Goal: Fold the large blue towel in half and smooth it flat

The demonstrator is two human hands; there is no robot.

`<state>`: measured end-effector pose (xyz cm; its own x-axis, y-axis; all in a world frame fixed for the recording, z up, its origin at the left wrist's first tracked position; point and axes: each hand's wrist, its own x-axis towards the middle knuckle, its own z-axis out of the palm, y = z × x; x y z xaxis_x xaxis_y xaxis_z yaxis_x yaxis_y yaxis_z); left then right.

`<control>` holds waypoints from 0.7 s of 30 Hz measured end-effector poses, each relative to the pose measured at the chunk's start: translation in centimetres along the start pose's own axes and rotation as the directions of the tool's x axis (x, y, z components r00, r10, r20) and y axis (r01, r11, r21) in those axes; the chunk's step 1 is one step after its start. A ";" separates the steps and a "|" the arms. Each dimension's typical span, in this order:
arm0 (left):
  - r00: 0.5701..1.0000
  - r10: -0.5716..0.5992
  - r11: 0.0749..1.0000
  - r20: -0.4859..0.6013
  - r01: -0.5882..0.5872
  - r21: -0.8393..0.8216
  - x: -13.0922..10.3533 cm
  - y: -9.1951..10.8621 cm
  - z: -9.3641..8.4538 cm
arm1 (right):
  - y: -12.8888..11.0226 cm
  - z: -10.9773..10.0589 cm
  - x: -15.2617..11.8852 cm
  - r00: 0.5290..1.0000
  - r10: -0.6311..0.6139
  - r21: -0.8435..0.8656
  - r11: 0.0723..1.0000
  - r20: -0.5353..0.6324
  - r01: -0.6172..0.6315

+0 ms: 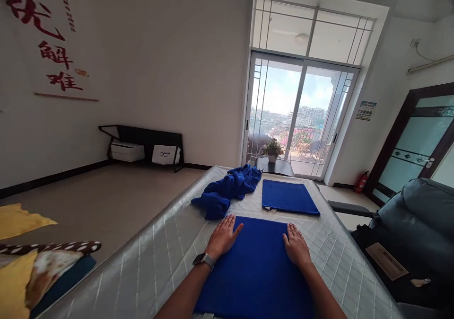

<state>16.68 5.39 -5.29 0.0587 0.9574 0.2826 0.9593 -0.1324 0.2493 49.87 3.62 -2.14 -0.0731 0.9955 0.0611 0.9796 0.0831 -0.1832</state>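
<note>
A flat blue cloth [260,267], rectangular and smooth, lies in front of me on a silvery quilted mattress [142,271]. My left hand [224,237] rests on its far left corner, fingers stretched out and thumb apart; a watch is on that wrist. On the far right corner lies my right hand [296,244], also flat with fingers extended. Just beyond is another flat blue cloth [289,197], with a small white tag at its near left edge. Crumpled blue cloth [230,190] sits in a heap beyond my left hand.
Yellow fabric [21,219] and patterned textiles [53,267] are at the lower left. A dark leather chair [422,215] stands close on the right. Past the mattress are a potted plant [272,149], a sliding glass door [276,106] and a black rack [151,137] by the wall.
</note>
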 end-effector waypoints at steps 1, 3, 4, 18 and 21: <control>1.000 -0.001 1.000 -0.002 0.001 -0.005 0.0 0.0 0.0 | 0.0 0.0 0.1 1.000 0.000 -0.002 1.000 0.000 0.000; 1.000 0.000 1.000 -0.005 0.000 -0.013 -0.1 0.1 -0.1 | 0.0 0.1 0.1 1.000 0.002 -0.007 1.000 0.002 -0.002; 1.000 0.001 1.000 -0.005 -0.001 -0.017 -0.1 0.1 -0.1 | 0.0 0.0 0.2 1.000 0.005 -0.008 1.000 0.005 -0.005; 1.000 0.004 0.999 0.010 -0.004 -0.044 -0.2 0.3 -0.5 | -1.7 -1.7 -1.0 1.000 0.009 -0.158 0.987 0.003 -0.008; 1.000 0.010 0.999 0.014 -0.010 -0.047 -0.3 0.3 -0.8 | -2.4 -2.5 -2.0 1.000 -0.014 -0.183 0.983 0.004 0.014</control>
<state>16.75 4.89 -4.57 0.0725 0.9595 0.2723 0.9446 -0.1537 0.2899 48.13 1.32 0.61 -0.0872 0.9944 0.0600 0.9962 0.0873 0.0006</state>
